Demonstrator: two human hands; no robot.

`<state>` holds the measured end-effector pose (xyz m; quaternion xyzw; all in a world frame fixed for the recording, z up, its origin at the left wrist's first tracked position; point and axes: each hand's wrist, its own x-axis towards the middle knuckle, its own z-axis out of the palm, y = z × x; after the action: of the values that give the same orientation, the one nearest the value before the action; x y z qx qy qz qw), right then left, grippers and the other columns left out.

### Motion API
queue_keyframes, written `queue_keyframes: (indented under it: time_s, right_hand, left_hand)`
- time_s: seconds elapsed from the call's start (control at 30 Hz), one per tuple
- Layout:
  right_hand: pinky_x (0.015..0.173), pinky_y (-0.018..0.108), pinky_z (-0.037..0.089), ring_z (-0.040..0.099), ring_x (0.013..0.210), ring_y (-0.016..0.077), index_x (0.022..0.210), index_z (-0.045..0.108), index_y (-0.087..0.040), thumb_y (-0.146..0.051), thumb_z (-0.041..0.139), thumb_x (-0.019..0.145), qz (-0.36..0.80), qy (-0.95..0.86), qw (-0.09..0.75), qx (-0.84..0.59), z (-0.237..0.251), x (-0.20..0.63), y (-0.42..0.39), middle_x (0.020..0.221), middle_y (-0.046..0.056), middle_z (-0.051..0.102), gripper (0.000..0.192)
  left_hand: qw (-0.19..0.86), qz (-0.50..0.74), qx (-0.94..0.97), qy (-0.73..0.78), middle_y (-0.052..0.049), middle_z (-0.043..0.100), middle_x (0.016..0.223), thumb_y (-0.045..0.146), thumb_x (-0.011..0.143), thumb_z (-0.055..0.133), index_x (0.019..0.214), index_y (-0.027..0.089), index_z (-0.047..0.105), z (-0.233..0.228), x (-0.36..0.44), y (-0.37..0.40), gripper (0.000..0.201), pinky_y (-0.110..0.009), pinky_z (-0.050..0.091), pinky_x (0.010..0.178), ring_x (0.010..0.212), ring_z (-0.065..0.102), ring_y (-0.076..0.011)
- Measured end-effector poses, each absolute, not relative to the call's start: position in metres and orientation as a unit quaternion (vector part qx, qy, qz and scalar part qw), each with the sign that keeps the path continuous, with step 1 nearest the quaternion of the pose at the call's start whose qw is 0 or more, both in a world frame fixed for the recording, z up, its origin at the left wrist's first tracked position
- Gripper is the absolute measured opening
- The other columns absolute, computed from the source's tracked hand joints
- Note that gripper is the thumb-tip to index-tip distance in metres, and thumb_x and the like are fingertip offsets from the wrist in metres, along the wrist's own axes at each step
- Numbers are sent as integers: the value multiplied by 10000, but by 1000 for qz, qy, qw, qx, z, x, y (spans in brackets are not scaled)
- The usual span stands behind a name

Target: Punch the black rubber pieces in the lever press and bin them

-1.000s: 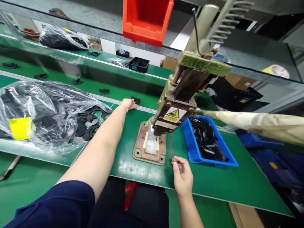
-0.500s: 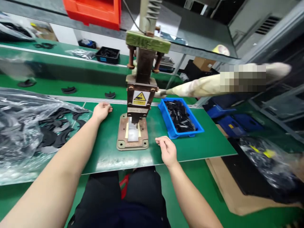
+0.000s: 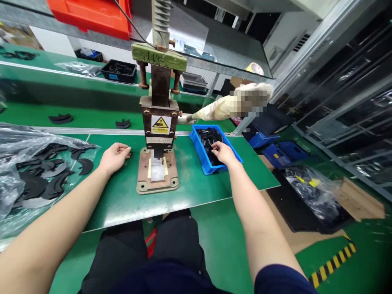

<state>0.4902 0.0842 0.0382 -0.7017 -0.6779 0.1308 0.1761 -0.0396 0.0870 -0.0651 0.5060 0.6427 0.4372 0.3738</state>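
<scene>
My left hand (image 3: 114, 158) rests on the green table left of the press, fingers curled in and thumb against them; no object shows in it. My right hand (image 3: 223, 153) reaches into a blue bin (image 3: 204, 162) of thin black plastic pieces (image 3: 211, 136). Its fingertips are pinched together on one of the pieces, partly hidden by the fingers. Between the hands stands a hand press (image 3: 159, 110) with a warning label. A pale clear block (image 3: 157, 171) lies on its base plate (image 3: 143, 175), under the ram. The press's wrapped lever (image 3: 214, 110) sticks out to the right.
Black curved pieces (image 3: 35, 185) lie on a clear plastic bag (image 3: 9, 163) at the left. A few more curved pieces (image 3: 61, 119) sit on the ledge behind. Farther back are a black tray (image 3: 119, 72) and a red bin (image 3: 92, 16). Bagged parts (image 3: 309, 192) lie at right.
My right hand has moved from the table beside the press into the blue bin. My left hand stays on the table, a little lower relative to the press. The camera view has shifted right.
</scene>
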Motion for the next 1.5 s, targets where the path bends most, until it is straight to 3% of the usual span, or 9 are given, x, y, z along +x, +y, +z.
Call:
queue_keyframes:
  time_s: [0.2, 0.37, 0.6, 0.67, 0.8, 0.93, 1.17, 1.33, 1.5]
  right_hand:
    - [1034, 448, 624, 683, 1186, 202, 1319, 646, -196, -490, 659, 994, 158, -708, 113, -679, 25, 469, 104, 1347, 94, 680, 438]
    - [1019, 442, 628, 687, 1171, 200, 1308, 648, -188, -491, 664, 991, 141, -706, 134, -681, 32, 471, 99, 1328, 91, 686, 439]
    - [907, 402, 622, 685, 873, 161, 1114, 700, -190, -453, 668, 978, 53, -689, 309, -654, 62, 476, 44, 974, 41, 740, 298]
    - [884, 405, 622, 683, 841, 171, 1143, 702, -213, -433, 649, 977, 29, -691, 372, -619, 66, 466, 17, 980, 51, 757, 281]
    - [922, 419, 630, 728, 964, 195, 1120, 725, -255, -407, 660, 972, 12, -710, 462, -531, 59, 429, -41, 1101, 66, 781, 222]
    - [957, 432, 633, 750, 1011, 201, 1078, 739, -284, -311, 725, 936, 41, -728, 507, -460, 40, 391, -85, 1054, 43, 793, 145]
    - [908, 418, 654, 771, 997, 200, 1122, 738, -310, -192, 758, 898, 142, -733, 535, -395, 8, 339, -117, 1044, 21, 807, 255]
    - [886, 442, 672, 779, 989, 215, 1137, 728, -356, -180, 758, 889, 210, -726, 538, -373, -7, 310, -129, 1048, 10, 809, 306]
    - [865, 467, 688, 786, 966, 228, 1116, 726, -349, -228, 746, 905, 250, -732, 516, -368, -13, 292, -136, 1030, 25, 812, 244]
  left_hand:
    - [377, 453, 499, 636, -20, 749, 834, 378, 890, 767, 1033, 185, 665, -59, -36, 85, 261, -268, 595, 701, 736, 737, -167]
    - [375, 463, 503, 626, -19, 744, 810, 362, 908, 741, 1004, 187, 661, -57, -35, 85, 216, -263, 588, 694, 710, 725, -160]
    - [369, 490, 510, 603, -17, 738, 813, 400, 900, 759, 1023, 189, 657, -64, -38, 84, 264, -269, 596, 710, 714, 724, -154]
    - [371, 494, 509, 599, -18, 738, 816, 409, 888, 773, 1032, 185, 659, -65, -39, 82, 290, -273, 601, 716, 717, 725, -153]
    - [399, 502, 504, 578, -28, 744, 821, 421, 856, 809, 1036, 174, 658, -62, -38, 68, 341, -282, 613, 724, 725, 731, -155]
    - [439, 524, 470, 558, -53, 757, 872, 458, 824, 844, 1025, 168, 653, -53, -32, 34, 401, -309, 635, 719, 758, 750, -174]
    - [417, 512, 532, 530, -55, 748, 910, 524, 886, 812, 1114, 201, 663, -19, 3, -72, 423, -360, 658, 734, 778, 757, -197]
    - [397, 476, 646, 446, -95, 766, 1074, 404, 980, 744, 1212, 271, 666, 1, 31, -134, 279, -402, 670, 875, 960, 777, -222]
    - [319, 461, 744, 364, -90, 735, 1106, 258, 980, 744, 1359, 311, 644, 16, 42, -153, 395, -376, 666, 849, 940, 761, -196]
